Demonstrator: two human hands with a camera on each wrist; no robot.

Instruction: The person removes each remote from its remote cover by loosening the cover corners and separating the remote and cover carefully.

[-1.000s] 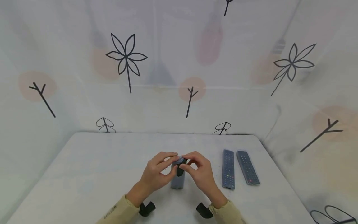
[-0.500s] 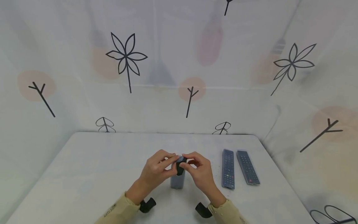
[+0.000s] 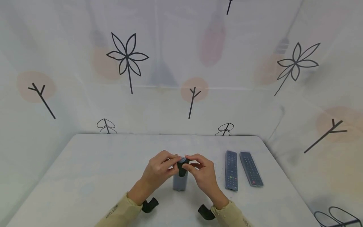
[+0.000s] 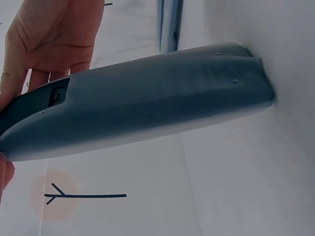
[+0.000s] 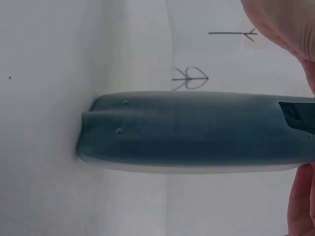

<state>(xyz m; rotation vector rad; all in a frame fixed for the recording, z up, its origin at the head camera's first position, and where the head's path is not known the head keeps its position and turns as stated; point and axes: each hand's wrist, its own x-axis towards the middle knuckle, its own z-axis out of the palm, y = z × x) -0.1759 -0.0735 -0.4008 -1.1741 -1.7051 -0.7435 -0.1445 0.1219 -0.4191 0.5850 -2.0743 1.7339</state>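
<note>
A remote control in a translucent bluish sleeve stands upright with its lower end on the white table. Both my hands are at its top. From the left, the fingertips of my left hand pinch the upper edge. On the opposite side, my right hand pinches the upper right corner between thumb and forefinger. A dark part shows at the top, uncovered by the sleeve. The sleeve's lower end appears in the right wrist view, away from my fingers. My fingers partly hide the top edge.
Two more remote controls lie to the right on the white table: a near one and a slanted one. Black wrist mounts sit by both sleeves. A patterned curtain stands behind the table.
My left fingers have shifted slightly up and inward along the top edge, and the dark part has moved slightly up. My right hand stays almost still.
</note>
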